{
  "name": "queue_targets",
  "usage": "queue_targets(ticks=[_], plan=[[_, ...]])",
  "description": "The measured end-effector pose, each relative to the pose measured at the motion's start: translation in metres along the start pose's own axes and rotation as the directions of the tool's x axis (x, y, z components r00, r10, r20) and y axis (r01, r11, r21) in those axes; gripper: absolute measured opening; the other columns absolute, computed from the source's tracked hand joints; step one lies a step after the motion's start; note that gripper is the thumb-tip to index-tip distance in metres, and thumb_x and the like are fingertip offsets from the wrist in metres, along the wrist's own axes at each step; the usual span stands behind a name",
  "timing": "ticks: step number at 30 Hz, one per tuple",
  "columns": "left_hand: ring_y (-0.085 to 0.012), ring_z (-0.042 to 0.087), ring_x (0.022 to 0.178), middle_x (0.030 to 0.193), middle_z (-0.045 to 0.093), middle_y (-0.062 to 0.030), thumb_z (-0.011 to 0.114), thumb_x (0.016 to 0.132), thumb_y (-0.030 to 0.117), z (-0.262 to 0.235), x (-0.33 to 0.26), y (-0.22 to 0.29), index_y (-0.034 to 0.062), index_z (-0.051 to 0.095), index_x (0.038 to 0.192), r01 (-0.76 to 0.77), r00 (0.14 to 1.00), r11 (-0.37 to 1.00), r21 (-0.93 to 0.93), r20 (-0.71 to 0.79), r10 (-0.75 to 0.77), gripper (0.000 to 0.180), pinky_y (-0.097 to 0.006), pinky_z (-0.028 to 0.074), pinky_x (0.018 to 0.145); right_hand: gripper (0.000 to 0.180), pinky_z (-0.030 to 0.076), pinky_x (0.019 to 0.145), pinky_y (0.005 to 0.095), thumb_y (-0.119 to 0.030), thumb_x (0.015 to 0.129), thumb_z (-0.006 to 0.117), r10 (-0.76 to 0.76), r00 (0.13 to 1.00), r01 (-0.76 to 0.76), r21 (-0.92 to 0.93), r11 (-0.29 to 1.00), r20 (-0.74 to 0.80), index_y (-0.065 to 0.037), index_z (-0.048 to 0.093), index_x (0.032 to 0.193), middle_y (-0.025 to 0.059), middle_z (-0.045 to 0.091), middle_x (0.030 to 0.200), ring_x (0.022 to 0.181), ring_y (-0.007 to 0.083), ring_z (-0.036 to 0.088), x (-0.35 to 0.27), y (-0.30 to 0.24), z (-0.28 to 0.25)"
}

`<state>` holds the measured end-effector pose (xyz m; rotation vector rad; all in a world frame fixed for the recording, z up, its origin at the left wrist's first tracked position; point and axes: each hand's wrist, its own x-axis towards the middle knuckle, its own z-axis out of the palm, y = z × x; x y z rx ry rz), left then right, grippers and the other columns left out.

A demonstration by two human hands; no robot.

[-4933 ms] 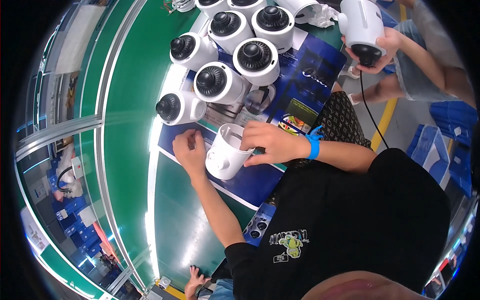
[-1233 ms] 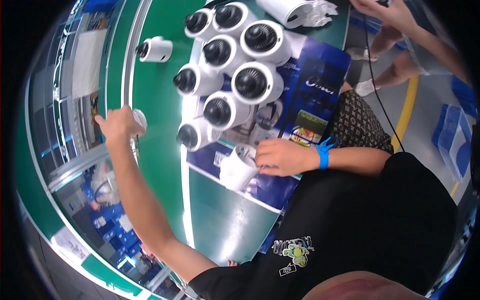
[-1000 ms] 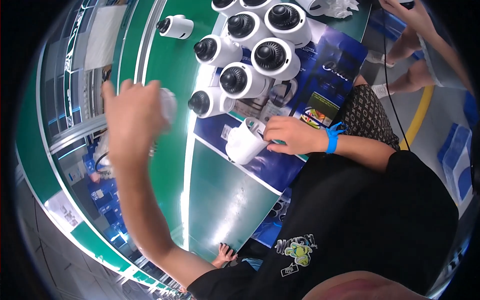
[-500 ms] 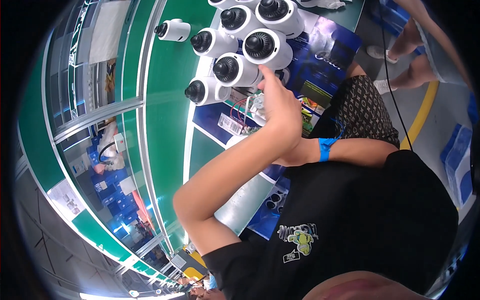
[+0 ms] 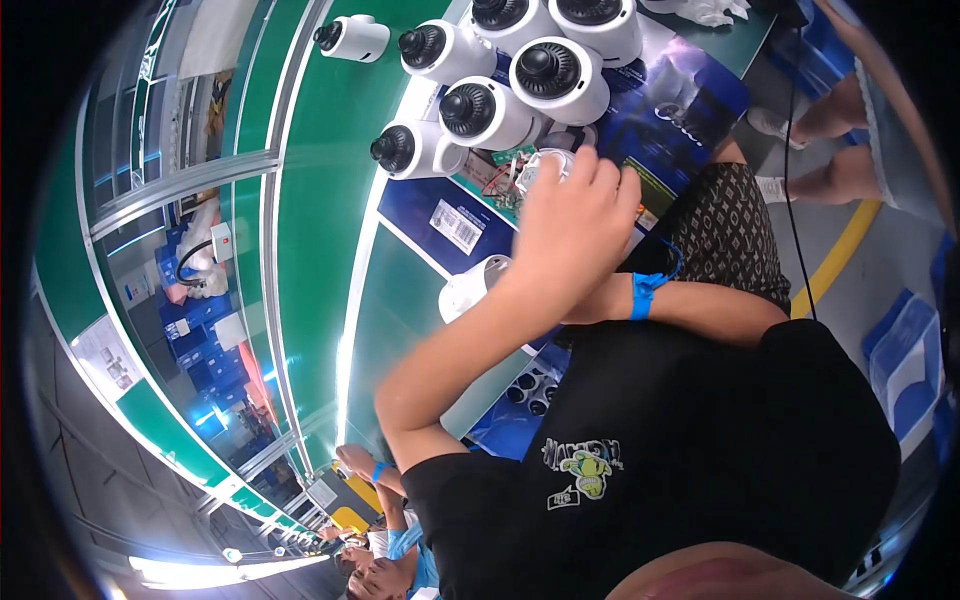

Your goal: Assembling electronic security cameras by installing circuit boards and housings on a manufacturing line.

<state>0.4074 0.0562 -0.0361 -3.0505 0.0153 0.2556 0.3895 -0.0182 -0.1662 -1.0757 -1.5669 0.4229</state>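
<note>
My left hand (image 5: 580, 215) is over the work area, its back toward me and its fingers curled down. Its fingertips are hidden, so what they grip cannot be made out. Right beside them is a white round part (image 5: 542, 170), with thin wires and a green circuit board (image 5: 515, 155) close by. My right hand (image 5: 598, 302), below a blue wristband (image 5: 648, 294), is mostly behind my left forearm; its fingers are hidden. Beyond my hands stand several white camera housings (image 5: 560, 80) with black ribbed ends. A hollow white housing (image 5: 470, 292) lies beside my left forearm.
Blue printed boxes (image 5: 690, 100) lie under the housings on the green bench (image 5: 310, 230). One white camera (image 5: 352, 38) stands apart near the metal frame (image 5: 190, 190). A black cable (image 5: 790, 200) hangs at the right. Other people (image 5: 385, 560) are at the lower left.
My left hand has moved down and turned, its pointing finger now curled. The view has shifted, and the hollow housing beside my forearm shows more. A co-worker's arm has come into view at the lower left.
</note>
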Motion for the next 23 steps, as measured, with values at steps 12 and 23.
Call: queue_targets(ticks=[12,23], plan=[[-0.0224,0.056,0.108,0.122,0.053,-0.0168,0.086,0.065,0.036,0.091,-0.059,-0.179,-0.0034,0.033,0.135,0.31,0.565,0.445,-0.84,-0.214,-0.797,0.097,-0.031,0.045,0.093,0.014,0.048,0.067,0.0382,-0.008,0.077,0.061,-0.123,0.985,0.107,0.136,0.985,0.117,-0.002,0.051,0.084,0.011,0.054,0.086,0.081,0.0293,0.057,0.012,0.018,0.0],[-0.0276,0.037,0.133,0.141,0.042,-0.0164,0.081,0.064,0.048,0.064,-0.149,-0.124,0.0025,0.042,0.137,0.29,0.673,0.221,-0.931,0.035,-0.739,0.094,-0.047,0.031,0.106,0.016,0.051,0.073,0.0351,-0.006,0.079,0.066,0.014,0.991,-0.029,0.11,0.994,0.13,-0.002,0.056,0.091,0.0098,0.058,0.097,0.091,0.0276,0.059,0.014,0.015,-0.001]])
